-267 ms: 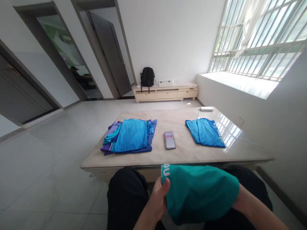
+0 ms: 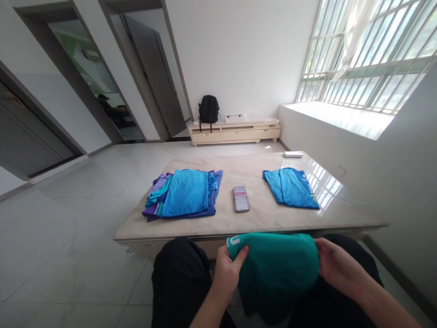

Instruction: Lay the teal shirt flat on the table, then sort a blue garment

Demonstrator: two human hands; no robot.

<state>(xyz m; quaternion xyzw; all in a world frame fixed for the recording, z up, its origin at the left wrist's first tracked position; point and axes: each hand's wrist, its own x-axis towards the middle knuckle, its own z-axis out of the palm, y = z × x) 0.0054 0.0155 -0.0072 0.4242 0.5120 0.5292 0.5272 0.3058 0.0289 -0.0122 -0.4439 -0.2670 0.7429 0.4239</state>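
Both hands, left hand [image 2: 228,272] and right hand [image 2: 336,266], grip opposite ends of a teal garment [image 2: 278,269] over the lap, spreading it taut; beyond them the worktop [image 2: 256,218] carries a folded stack [image 2: 186,198].

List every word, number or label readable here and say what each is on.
"U": one white letter on the teal garment held by the left hand and right hand; the rest is folded under.
Folded blue shirt: print along its edge, too small to read.
Small flat object: blurred, unreadable.
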